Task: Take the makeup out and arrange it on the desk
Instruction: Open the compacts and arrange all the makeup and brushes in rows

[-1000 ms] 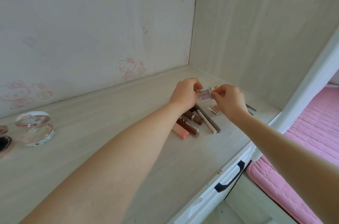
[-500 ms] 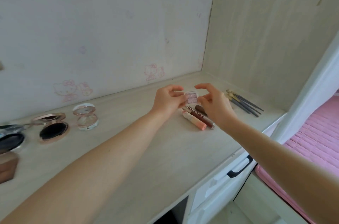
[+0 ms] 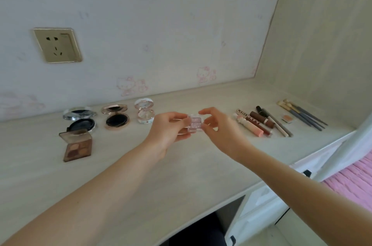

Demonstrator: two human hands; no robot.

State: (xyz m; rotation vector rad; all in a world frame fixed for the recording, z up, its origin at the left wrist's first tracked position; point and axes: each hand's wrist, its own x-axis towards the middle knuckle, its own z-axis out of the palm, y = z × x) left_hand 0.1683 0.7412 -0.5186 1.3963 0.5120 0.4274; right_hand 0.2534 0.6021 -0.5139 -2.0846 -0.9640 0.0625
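I am holding a small clear pink case [image 3: 194, 124] over the middle of the tabletop [image 3: 141, 175], with my left hand [image 3: 168, 131] gripping its left side. My right hand [image 3: 220, 131] is curling at its right side, thumb touching it; I cannot tell whether it is gripping. Compacts [image 3: 117, 116] are lying along the back edge, and lip tubes [image 3: 253, 124] and brushes [image 3: 302, 113] are lying toward the right edge.
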